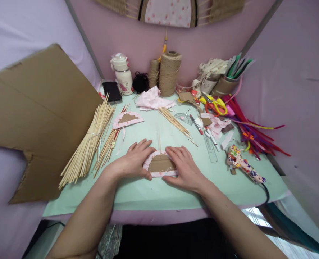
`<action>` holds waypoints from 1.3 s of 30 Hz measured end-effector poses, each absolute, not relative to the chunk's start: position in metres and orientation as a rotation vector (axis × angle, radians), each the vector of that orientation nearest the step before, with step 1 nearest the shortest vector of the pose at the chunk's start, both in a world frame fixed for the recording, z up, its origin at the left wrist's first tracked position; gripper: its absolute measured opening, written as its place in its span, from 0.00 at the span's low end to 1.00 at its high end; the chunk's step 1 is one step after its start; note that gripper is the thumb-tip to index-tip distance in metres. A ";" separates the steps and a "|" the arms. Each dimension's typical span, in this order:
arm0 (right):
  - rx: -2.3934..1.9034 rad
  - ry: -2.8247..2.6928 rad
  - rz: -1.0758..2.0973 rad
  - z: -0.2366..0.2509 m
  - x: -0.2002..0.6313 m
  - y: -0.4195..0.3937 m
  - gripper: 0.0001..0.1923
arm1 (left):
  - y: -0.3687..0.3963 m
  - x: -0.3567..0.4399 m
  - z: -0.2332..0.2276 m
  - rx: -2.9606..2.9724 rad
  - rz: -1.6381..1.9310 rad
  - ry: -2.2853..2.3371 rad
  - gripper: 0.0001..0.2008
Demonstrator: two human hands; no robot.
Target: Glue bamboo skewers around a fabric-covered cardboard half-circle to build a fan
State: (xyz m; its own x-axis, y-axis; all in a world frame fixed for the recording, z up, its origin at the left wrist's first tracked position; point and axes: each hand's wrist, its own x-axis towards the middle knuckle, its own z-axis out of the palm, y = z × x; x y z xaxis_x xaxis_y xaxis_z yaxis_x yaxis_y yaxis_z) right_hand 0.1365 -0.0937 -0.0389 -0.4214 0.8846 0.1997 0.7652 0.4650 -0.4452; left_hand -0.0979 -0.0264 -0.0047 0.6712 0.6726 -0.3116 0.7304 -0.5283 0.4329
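A half-round cardboard piece (160,163) edged with pink patterned fabric lies on the table in front of me. My left hand (137,160) holds its left side, the thumb at the lower left corner and the fingers along the curved edge. On the other side, my right hand (185,167) grips the right end, fingers over the curve and thumb at the straight edge. A thin pale stick (159,138) runs from the top of the curve away from me. Farther left lies a second fabric-edged half-round (128,119).
Bamboo sticks (87,144) and a large cardboard sheet (40,108) stand at left. Twine spools (170,73), a bottle (123,75) and pink fabric (154,99) are at the back. To the right are scissors (215,104), a ruler (210,149), pipe cleaners (252,129) and a corded glue gun (244,164).
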 end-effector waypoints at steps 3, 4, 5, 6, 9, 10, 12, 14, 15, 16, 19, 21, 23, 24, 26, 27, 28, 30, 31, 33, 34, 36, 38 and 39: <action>-1.333 -2.261 0.415 -0.042 0.137 -0.094 0.41 | -0.026 -0.098 -0.002 2.346 -0.182 1.093 0.44; -1.314 -2.206 0.410 -0.043 0.138 -0.094 0.37 | -0.026 -0.098 -0.002 2.349 -0.186 1.097 0.44; -1.308 -2.123 0.395 -0.044 0.140 -0.093 0.31 | -0.026 -0.098 -0.002 2.355 -0.186 1.099 0.44; -1.325 -2.017 0.369 -0.044 0.143 -0.092 0.23 | -0.025 -0.098 -0.002 2.361 -0.186 1.100 0.43; -1.549 -1.746 0.242 -0.034 0.160 -0.082 0.11 | -0.024 -0.100 -0.002 2.368 -0.205 1.088 0.43; -1.669 -1.732 0.197 -0.028 0.167 -0.075 0.11 | -0.023 -0.100 -0.002 2.370 -0.208 1.079 0.43; -1.936 -1.880 0.115 -0.015 0.182 -0.058 0.11 | -0.023 -0.100 -0.001 2.375 -0.202 1.063 0.43; -2.009 -1.927 0.087 -0.005 0.192 -0.039 0.11 | -0.022 -0.100 0.000 2.378 -0.187 1.053 0.44; -2.031 -1.958 0.089 -0.002 0.195 -0.030 0.10 | -0.022 -0.100 0.001 2.376 -0.183 1.052 0.44; -2.047 -1.987 0.098 -0.001 0.196 -0.021 0.10 | -0.022 -0.099 0.003 2.371 -0.184 1.055 0.43; -2.098 -2.043 0.120 -0.006 0.190 -0.005 0.10 | -0.023 -0.098 0.006 2.350 -0.202 1.072 0.42; -2.133 -2.044 0.135 -0.012 0.185 -0.001 0.10 | -0.023 -0.098 0.007 2.343 -0.209 1.080 0.41; -2.154 -2.025 0.150 -0.017 0.184 0.001 0.10 | -0.023 -0.099 0.006 2.341 -0.197 1.082 0.40; -2.156 -2.010 0.157 -0.018 0.184 0.001 0.10 | -0.023 -0.100 0.005 2.338 -0.187 1.082 0.40; -2.145 -1.970 0.167 -0.016 0.186 -0.002 0.11 | -0.022 -0.101 0.003 2.329 -0.149 1.072 0.41; -2.133 -1.944 0.169 -0.014 0.188 -0.006 0.12 | -0.022 -0.101 0.001 2.321 -0.114 1.071 0.41; -2.116 -1.916 0.171 -0.011 0.188 -0.010 0.12 | -0.022 -0.101 0.000 2.312 -0.049 1.080 0.41; -2.063 -1.861 0.182 -0.004 0.185 -0.025 0.13 | -0.021 -0.098 0.000 2.273 0.202 1.130 0.37; -2.028 -1.840 0.196 0.000 0.180 -0.035 0.12 | -0.021 -0.095 0.001 2.217 0.374 1.158 0.33; -1.931 -1.835 0.258 0.004 0.165 -0.057 0.11 | -0.023 -0.088 0.004 1.977 0.692 1.159 0.25; -1.877 -1.849 0.298 0.005 0.155 -0.067 0.09 | -0.024 -0.084 0.006 1.804 0.793 1.121 0.23; -1.653 -1.872 0.486 0.005 0.133 -0.085 0.07 | -0.026 -0.079 0.008 1.441 0.882 1.009 0.22; -1.515 -1.839 0.620 0.003 0.113 -0.094 0.07 | -0.027 -0.076 0.010 1.180 0.928 0.919 0.21; -1.487 -1.830 0.659 0.002 0.106 -0.097 0.08 | -0.027 -0.075 0.010 1.109 0.949 0.891 0.19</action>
